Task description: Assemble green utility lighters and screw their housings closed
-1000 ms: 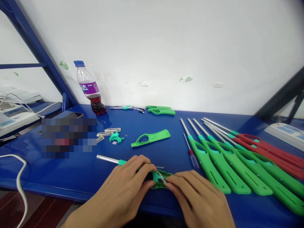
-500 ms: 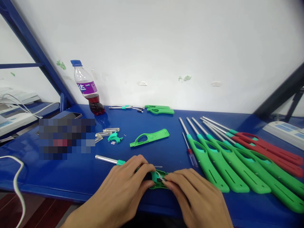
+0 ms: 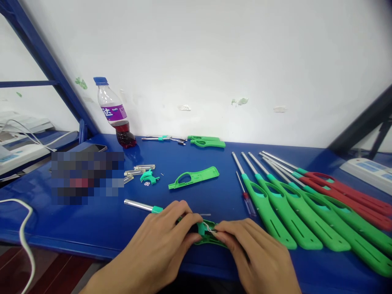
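Both hands are on a green lighter half-shell (image 3: 211,241) near the table's front edge, its inner side up. My left hand (image 3: 162,241) pinches its trigger end, where a teal piece (image 3: 201,228) shows. My right hand (image 3: 254,249) has thumb and fingertips pressed together at the white wires (image 3: 208,227) inside the shell; the exact part between them is hidden. A silver tube (image 3: 137,205) with a teal collar sticks out leftward past my left hand. Beyond the hands lies a loose green half-shell (image 3: 196,178).
Several green lighters (image 3: 272,216) and red lighters (image 3: 352,196) lie at the right, beside a screwdriver (image 3: 246,198). At the left are teal pieces (image 3: 149,177), clear tubes (image 3: 143,167) and a bottle (image 3: 114,114). More shells (image 3: 206,141) lie by the wall.
The view has shifted very slightly, moving everything a little to the right. Both hands keep nearly the same hold on the shell and wires.
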`<state>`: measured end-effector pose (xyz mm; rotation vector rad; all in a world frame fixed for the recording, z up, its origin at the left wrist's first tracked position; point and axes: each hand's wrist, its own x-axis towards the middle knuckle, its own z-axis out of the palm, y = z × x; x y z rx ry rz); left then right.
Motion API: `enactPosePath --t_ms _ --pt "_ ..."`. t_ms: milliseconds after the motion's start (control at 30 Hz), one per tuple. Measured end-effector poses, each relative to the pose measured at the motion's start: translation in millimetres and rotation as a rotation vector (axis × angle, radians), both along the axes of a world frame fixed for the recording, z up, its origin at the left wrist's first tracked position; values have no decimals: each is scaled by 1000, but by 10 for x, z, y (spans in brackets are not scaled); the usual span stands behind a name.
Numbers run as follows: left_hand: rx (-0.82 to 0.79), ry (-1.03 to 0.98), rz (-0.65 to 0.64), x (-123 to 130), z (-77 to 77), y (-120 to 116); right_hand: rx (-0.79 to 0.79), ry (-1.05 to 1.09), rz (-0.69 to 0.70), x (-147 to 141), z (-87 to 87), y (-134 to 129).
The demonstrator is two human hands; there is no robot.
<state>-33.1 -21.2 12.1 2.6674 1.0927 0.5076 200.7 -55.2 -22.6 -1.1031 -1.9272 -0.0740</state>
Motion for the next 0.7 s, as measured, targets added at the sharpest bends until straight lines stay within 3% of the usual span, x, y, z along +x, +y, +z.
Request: enactPosePath --t_ms 367,700 --pt "92 -46 -31 33 -6 0 -240 257 51 35 31 -6" --pt "143 -83 -46 35 -66 29 -336 364 77 21 60 3"
